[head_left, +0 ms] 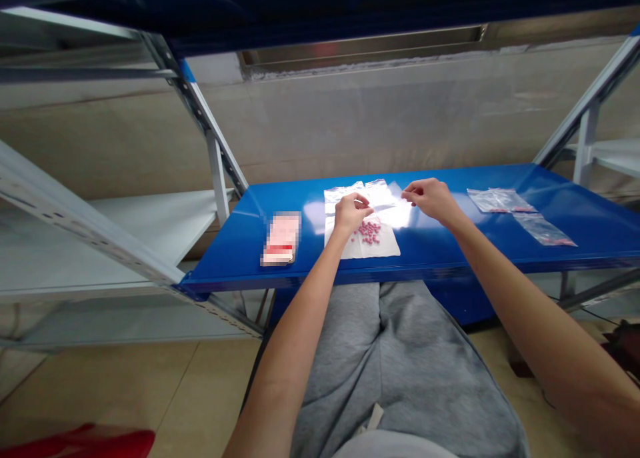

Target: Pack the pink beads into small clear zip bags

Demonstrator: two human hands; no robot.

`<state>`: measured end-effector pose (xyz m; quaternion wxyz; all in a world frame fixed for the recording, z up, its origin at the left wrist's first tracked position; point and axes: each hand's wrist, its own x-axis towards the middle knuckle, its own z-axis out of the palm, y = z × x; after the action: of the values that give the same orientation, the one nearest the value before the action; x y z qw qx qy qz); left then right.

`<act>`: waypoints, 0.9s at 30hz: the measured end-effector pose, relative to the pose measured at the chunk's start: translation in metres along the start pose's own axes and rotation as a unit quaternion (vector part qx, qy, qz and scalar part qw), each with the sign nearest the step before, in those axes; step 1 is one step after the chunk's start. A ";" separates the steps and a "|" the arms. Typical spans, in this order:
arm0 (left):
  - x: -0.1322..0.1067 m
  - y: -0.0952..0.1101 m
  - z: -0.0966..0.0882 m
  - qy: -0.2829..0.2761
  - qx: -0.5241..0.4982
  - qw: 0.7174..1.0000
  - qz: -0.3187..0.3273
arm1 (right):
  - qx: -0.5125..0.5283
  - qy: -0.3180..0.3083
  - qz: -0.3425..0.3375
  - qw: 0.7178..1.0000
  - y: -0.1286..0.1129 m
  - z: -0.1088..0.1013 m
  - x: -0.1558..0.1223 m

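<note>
A clear plastic bag (381, 195) is stretched between both hands over the blue shelf (550, 245). My left hand (351, 213) is closed, pinching the bag's left end. My right hand (431, 198) is closed on the bag's right end. Under the left hand lies a white sheet (385, 246) with a small heap of pink pills (369, 231) on it.
A blurred pink and white packet (281, 239) lies at the shelf's left. Two clear bags with pink pills (501, 201) (545, 231) lie at the right. Grey metal rack posts (219, 178) stand on both sides, and my grey-trousered legs (400, 365) are below the shelf edge.
</note>
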<state>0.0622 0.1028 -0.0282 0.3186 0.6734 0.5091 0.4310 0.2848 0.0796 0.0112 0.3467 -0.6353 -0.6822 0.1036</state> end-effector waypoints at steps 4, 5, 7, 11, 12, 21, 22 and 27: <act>-0.001 0.001 0.000 -0.004 0.000 1.000 0.002 | -0.023 0.017 -0.020 0.999 0.009 0.002 0.004; -0.001 0.001 0.000 -0.005 -0.001 1.000 0.003 | -0.022 0.017 -0.024 0.999 0.010 0.003 0.004; -0.002 0.001 0.000 -0.005 0.000 1.000 0.003 | -0.023 0.013 -0.032 0.999 0.012 0.004 0.005; -0.002 0.000 0.001 -0.007 -0.004 1.000 0.003 | -0.043 0.006 -0.048 0.998 0.009 0.004 0.005; -0.002 0.000 0.001 -0.007 -0.006 1.000 0.003 | -0.049 0.003 -0.050 0.998 0.007 0.003 0.005; -0.004 -0.001 0.002 -0.012 0.001 1.000 0.002 | 0.007 -0.035 -0.006 0.999 -0.007 0.002 -0.003; -0.005 -0.001 0.003 -0.012 0.003 1.000 0.002 | 0.026 -0.040 0.003 0.999 -0.008 0.003 -0.004; -0.004 -0.001 0.000 -0.015 0.028 0.999 0.008 | 0.103 -0.058 0.045 0.992 -0.010 0.006 -0.011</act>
<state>0.0610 0.0988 -0.0302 0.3038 0.6924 0.5109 0.4089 0.2726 0.0698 0.0088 0.3651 -0.6189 -0.6577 0.2260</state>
